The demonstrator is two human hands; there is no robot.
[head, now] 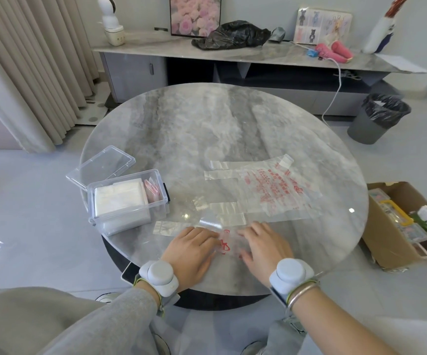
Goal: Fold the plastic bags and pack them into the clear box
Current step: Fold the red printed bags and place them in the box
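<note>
Grey sleeves and two wrist bands come in low, and both hands are down flat at the near edge of the round table point(207, 124). Left hand point(192, 252) and right hand point(266, 248) lie side by side, fingers stretched out and pressing, not gripping. Under and between them is a clear plastic bag point(224, 243) with red print, and it looks as if it is being smoothed for a fold, though I cannot tell how many folds it already has.

Progress? Well under way, I'd say. The clear box point(165, 204) sits just left of the hands, close to the left one, its lid point(100, 166) thrown open behind it. Inside, a thick white stack point(120, 198) fills most of the room, and a few red-printed folded bags point(152, 192) stand in the narrow gap beside it.

Still to do: the bag under the hands needs folding and packing, and a second bag point(271, 193) lies spread out flat beyond the right hand, unfolded, handles pointing toward the box. Its near edge lies just beyond the fingertips.
</note>
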